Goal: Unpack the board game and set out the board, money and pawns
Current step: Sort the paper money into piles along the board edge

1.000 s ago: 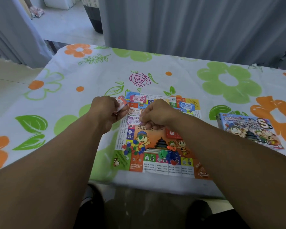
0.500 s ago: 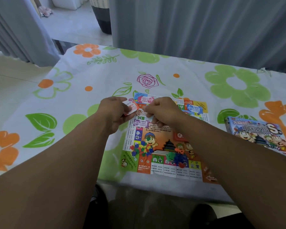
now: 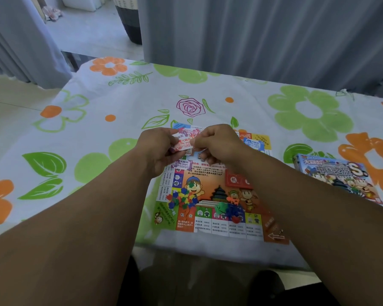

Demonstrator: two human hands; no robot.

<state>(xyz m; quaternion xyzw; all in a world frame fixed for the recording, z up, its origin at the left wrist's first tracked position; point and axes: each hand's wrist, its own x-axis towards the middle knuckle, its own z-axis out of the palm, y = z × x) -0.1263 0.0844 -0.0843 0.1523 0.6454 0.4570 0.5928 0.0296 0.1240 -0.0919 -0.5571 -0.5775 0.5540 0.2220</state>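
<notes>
Change: right hand [image 3: 217, 144] is up off the board [image 3: 210, 195] now & sits right next to the left hand [image 3: 157, 149]; 1 s ago it was lower, w/ a gap between them.
Left hand: fingers curl round a small bunch of money notes [image 3: 184, 142], held just above the far part of the board.
Right hand: fingers curled; thumb & finger pinch the R edge of the top note, a red & white one.
Board: lies flat on the tablecloth [image 3: 97, 133], in the middle, near the front edge of the table. Both arms hide parts of it.
Purple note [image 3: 182, 165]: lies on the board, just under the left hand.
Blue note [image 3: 254, 144]: lies on the far R part of the board, beside the right wrist.
Red cards [image 3: 238, 180]: small stack on the board, partly under the right arm.
Pile 1 [image 3: 181, 199]: red, blue, green & yellow bits on the near L part of the board.
Pile 2 [image 3: 227, 210]: green, blue, red & orange bits, near the front middle of the board. Too small to tell which are pawns.
Box [image 3: 336, 175]: lies flat on the tablecloth, picture side up, R of the board & apart from it.
Curtain [image 3: 252, 36]: grey, hangs behind the table.
</notes>
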